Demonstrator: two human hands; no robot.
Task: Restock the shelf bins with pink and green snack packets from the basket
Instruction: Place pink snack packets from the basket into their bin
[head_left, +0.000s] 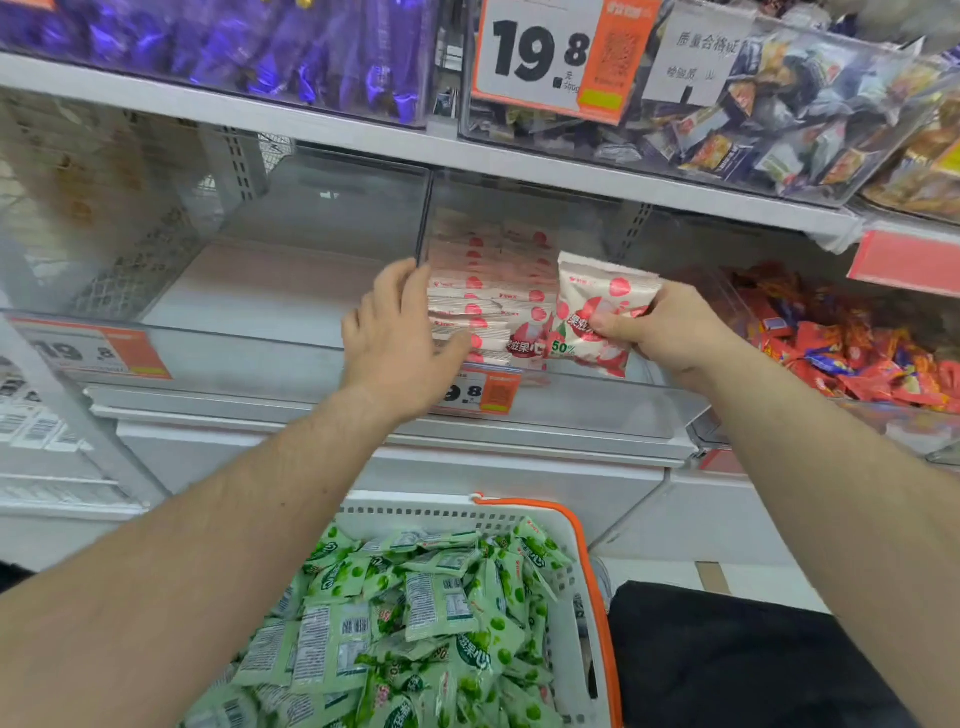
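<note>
The right hand (670, 332) pinches a small bunch of pink packets (592, 312) at the clear bin (571, 395), three o'clock of the stacked row (488, 306), which the left hand (395, 332) steadies with straight fingers. The packets look light, soft and crinkly, so edge grips suit them. Green packets (415, 613) fill the basket (582, 587) at six o'clock.

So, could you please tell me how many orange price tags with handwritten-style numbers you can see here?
3: a large price tag on the top shelf bin, one on the left clear bin's front, and one partly behind the left hand. Others may sit out of frame.
</note>
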